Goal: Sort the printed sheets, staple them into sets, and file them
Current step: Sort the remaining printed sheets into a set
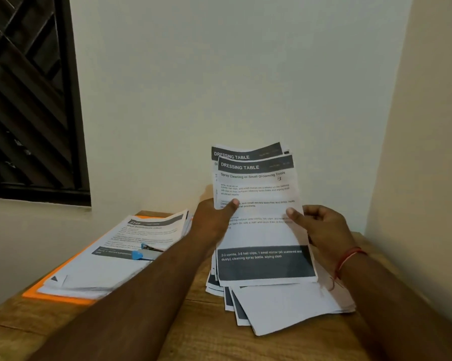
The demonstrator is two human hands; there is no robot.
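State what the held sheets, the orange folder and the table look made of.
Held sheets: thin matte paper, curling at the top, printed. Orange folder: probably card or plastic; flat, uniformly coloured edge. Table: wood or wood-look laminate, with visible grain and plank lines.

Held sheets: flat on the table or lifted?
Lifted, nearly upright: left hand and right hand pinch the sheets at their sides, above the loose pile.
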